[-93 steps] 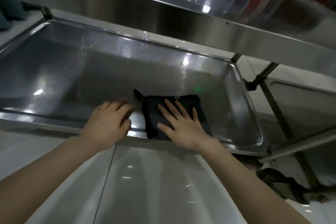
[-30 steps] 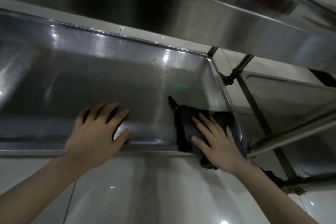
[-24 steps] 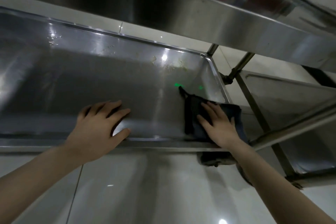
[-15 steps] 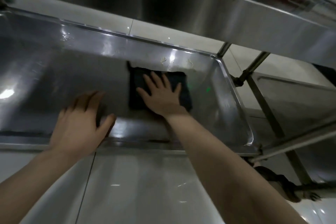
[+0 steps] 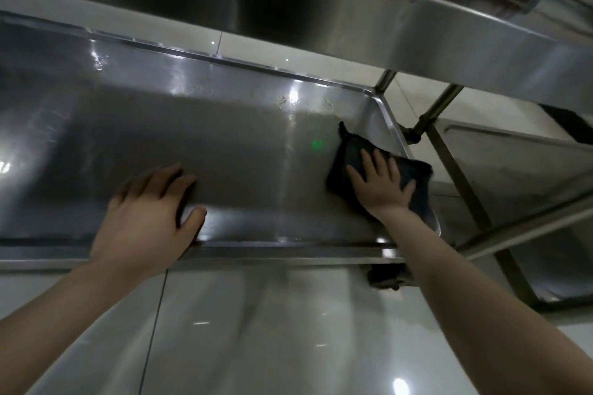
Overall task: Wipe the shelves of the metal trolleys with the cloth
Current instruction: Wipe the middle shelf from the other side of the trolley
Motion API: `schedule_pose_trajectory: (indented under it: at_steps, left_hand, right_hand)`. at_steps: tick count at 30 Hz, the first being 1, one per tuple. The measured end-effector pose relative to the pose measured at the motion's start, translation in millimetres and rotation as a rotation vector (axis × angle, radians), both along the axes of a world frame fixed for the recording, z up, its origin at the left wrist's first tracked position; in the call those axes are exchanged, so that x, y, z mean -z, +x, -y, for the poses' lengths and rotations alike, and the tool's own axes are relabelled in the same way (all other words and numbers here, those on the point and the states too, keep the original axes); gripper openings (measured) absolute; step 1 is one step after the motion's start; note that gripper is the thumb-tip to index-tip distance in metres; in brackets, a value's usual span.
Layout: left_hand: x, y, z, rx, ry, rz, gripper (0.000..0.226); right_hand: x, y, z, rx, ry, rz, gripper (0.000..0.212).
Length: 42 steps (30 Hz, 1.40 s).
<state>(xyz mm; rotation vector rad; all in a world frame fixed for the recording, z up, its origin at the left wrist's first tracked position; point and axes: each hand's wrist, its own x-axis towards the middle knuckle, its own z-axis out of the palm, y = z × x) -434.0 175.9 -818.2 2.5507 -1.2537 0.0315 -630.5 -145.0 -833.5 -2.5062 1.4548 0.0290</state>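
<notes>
- Head camera, looking down: we see a person's right hand (image 5: pixel 380 184) lying flat on a dark folded cloth (image 5: pixel 349 151). The fingers are straight and spread, pressing the cloth down rather than pinching it.
- The cloth sits right of centre in the frame, on the lower shelf (image 5: pixel 224 144) of a metal trolley. It lies against the shelf's right-hand wall, with its right corner lapping over the rim.
- The left hand (image 5: pixel 147 212), lower left of centre, rests palm-down across the shelf's front rim. Its fingers are loosely fanned on the steel, the thumb lies along the rim, and it holds nothing.
- We note pale specks (image 5: pixel 282 101) near the shelf's far edge, above the cloth, and a small green spot of light (image 5: pixel 317 144) just left of the cloth.
- An upper shelf (image 5: pixel 353 19) crosses the top of the frame.
- At the right edge, a second trolley (image 5: pixel 513 170) stands just beside the first, with an upright post (image 5: pixel 439 106) between them.
- Glossy pale floor tiles (image 5: pixel 256 330) fill the bottom of the frame beneath both forearms.
- A dark object (image 5: pixel 383 279) under the shelf's front right corner is too blurred for us to identify.
</notes>
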Motion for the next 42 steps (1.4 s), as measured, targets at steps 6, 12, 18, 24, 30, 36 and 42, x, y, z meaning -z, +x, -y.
schedule_pose_trajectory:
  at_steps: [6,12,18,24,30,36,42]
  left_hand:
    - [1.4,0.0,-2.5,-0.073,-0.154,-0.080,0.062]
    - [0.7,4.1,-3.9,-0.029,-0.084,-0.066,0.062]
    - [1.9,1.5,-2.6,-0.026,-0.093,-0.006,0.050]
    - [3.0,-0.7,-5.4,-0.022,-0.303,-0.048,0.040]
    - [-2.7,8.7,-15.8,0.011,-0.445,-0.159,0.041]
    - [-1.5,30.9,-56.7,0.191,-0.056,-0.004,0.064]
    - [-1.3,32.1,-72.8,0.255,-0.099,-0.028,0.070]
  right_hand:
    - [4.0,166.0,-106.4,-0.554,-0.042,0.041,0.064]
    - [-0.8,122.1,-63.3,-0.545,-0.051,0.069,0.064]
    - [-11.0,-41.4,-2.6,0.016,0.012,-0.100,0.066]
    - [-5.5,19.9,-107.2,-0.169,0.037,-0.089,0.066]
    - [-4.9,116.2,-196.0,-0.577,0.046,-0.041,0.066]
    - [-13.2,1.3,-92.9,-0.254,0.023,-0.110,0.066]
    - [-13.4,-100.0,-82.4,-0.054,0.022,-0.175,0.060]
